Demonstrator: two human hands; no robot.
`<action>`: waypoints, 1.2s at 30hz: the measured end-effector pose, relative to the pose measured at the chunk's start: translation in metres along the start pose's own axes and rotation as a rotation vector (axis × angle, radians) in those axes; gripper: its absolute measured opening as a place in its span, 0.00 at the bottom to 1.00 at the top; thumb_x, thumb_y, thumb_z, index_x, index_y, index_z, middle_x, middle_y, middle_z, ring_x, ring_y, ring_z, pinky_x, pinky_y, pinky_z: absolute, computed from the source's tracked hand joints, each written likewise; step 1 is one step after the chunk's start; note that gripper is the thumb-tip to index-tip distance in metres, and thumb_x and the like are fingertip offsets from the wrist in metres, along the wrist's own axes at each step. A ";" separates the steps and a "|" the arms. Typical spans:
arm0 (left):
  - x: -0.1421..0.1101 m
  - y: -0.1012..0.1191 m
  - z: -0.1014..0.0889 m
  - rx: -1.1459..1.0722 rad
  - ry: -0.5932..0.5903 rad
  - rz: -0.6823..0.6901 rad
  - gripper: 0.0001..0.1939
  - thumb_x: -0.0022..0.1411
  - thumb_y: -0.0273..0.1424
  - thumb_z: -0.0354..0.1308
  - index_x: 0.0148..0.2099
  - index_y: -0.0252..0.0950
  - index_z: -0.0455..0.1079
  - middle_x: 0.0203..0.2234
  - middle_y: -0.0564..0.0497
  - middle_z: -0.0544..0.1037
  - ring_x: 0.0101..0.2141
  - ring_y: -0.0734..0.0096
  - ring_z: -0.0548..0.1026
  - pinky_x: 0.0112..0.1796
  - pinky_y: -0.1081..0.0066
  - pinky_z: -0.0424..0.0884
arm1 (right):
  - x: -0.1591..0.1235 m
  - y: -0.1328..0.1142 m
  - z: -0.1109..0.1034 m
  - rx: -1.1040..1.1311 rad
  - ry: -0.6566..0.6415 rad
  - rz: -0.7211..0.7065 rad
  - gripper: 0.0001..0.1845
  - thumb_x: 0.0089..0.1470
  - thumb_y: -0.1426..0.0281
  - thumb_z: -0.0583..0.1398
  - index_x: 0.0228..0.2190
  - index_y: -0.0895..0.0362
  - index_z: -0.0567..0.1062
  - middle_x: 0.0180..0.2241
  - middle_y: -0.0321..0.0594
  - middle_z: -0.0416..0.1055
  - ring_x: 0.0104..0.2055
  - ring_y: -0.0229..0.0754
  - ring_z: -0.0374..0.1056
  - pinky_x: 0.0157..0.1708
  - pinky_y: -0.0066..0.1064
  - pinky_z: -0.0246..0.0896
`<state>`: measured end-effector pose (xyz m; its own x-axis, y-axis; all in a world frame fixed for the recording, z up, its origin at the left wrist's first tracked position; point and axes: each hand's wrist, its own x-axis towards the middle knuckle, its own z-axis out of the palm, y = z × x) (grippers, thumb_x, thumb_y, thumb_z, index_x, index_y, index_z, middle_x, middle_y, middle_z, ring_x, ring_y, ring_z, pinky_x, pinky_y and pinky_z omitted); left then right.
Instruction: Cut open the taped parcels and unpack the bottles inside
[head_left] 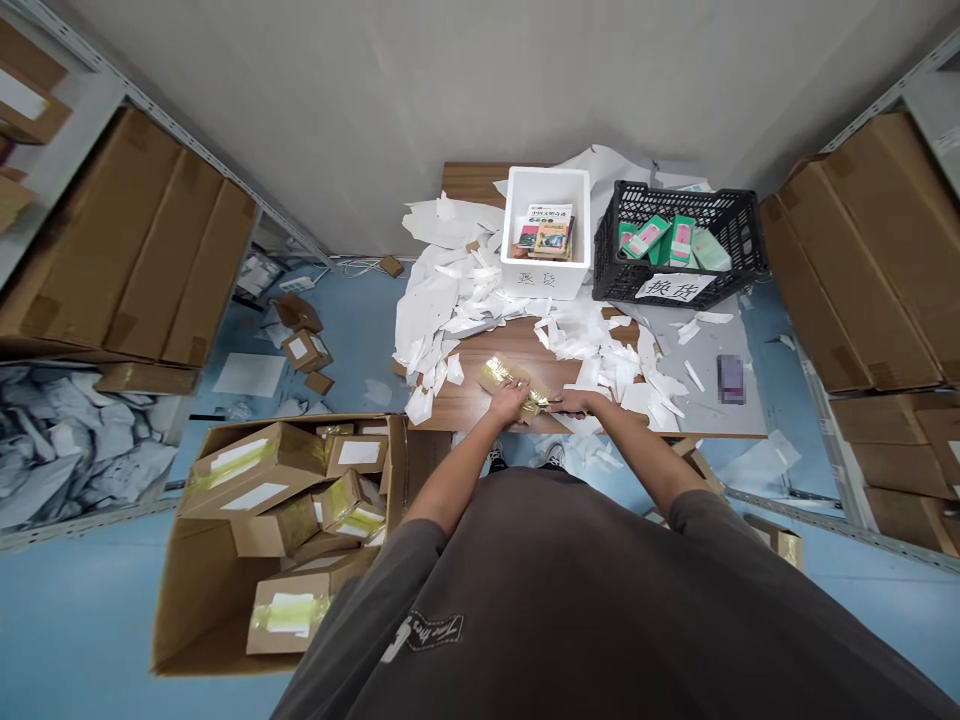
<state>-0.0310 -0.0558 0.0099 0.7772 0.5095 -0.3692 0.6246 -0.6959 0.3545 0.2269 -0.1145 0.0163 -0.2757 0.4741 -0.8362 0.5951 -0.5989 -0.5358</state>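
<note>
The package (495,372), shiny with yellow tape, lies at the near edge of the table (474,353). The left hand (510,400) is clamped on its near side. The right hand (574,402) is closed on a slim dark tool (553,406) at the package's right end; which tool is too small to tell. Torn paper (427,310) lies around them. On the far side, a white bin (545,278) of books (551,232) sits left of a black crate (679,280) with green boxes (651,237).
</note>
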 end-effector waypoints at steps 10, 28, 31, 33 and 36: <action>0.000 -0.004 0.001 0.012 0.009 0.030 0.54 0.48 0.28 0.79 0.74 0.34 0.59 0.72 0.31 0.67 0.72 0.46 0.63 0.70 0.57 0.53 | 0.004 -0.011 -0.003 -0.098 -0.067 -0.017 0.30 0.52 0.41 0.72 0.29 0.54 0.73 0.16 0.30 0.62 0.15 0.35 0.55 0.18 0.29 0.54; 0.013 -0.001 0.000 0.064 0.035 -0.036 0.58 0.46 0.34 0.82 0.74 0.34 0.57 0.70 0.29 0.68 0.71 0.40 0.64 0.68 0.53 0.56 | -0.016 0.011 -0.015 -0.153 0.058 -0.056 0.30 0.65 0.40 0.61 0.31 0.54 0.68 0.17 0.29 0.61 0.15 0.34 0.56 0.17 0.27 0.52; 0.012 -0.003 0.002 0.059 0.036 -0.024 0.51 0.48 0.34 0.81 0.70 0.36 0.63 0.72 0.31 0.66 0.71 0.41 0.63 0.68 0.53 0.56 | -0.004 -0.008 -0.014 -0.187 0.015 -0.070 0.30 0.66 0.40 0.61 0.31 0.54 0.68 0.16 0.28 0.59 0.15 0.34 0.55 0.17 0.26 0.50; 0.013 -0.004 0.002 0.053 0.033 -0.035 0.51 0.49 0.33 0.81 0.71 0.35 0.63 0.72 0.30 0.65 0.71 0.42 0.63 0.67 0.54 0.57 | 0.001 -0.018 -0.015 -0.215 -0.023 -0.066 0.30 0.66 0.41 0.61 0.31 0.54 0.68 0.16 0.28 0.59 0.15 0.33 0.55 0.18 0.26 0.49; 0.015 -0.005 -0.001 0.043 0.004 -0.041 0.57 0.47 0.33 0.82 0.74 0.34 0.59 0.73 0.29 0.64 0.72 0.43 0.62 0.67 0.55 0.58 | -0.002 -0.022 -0.020 -0.239 -0.051 -0.034 0.29 0.67 0.42 0.62 0.31 0.54 0.68 0.16 0.27 0.59 0.15 0.33 0.54 0.18 0.26 0.49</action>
<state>-0.0228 -0.0442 0.0030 0.7515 0.5399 -0.3792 0.6520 -0.6956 0.3019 0.2295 -0.0896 0.0318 -0.3327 0.4542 -0.8264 0.7450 -0.4107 -0.5256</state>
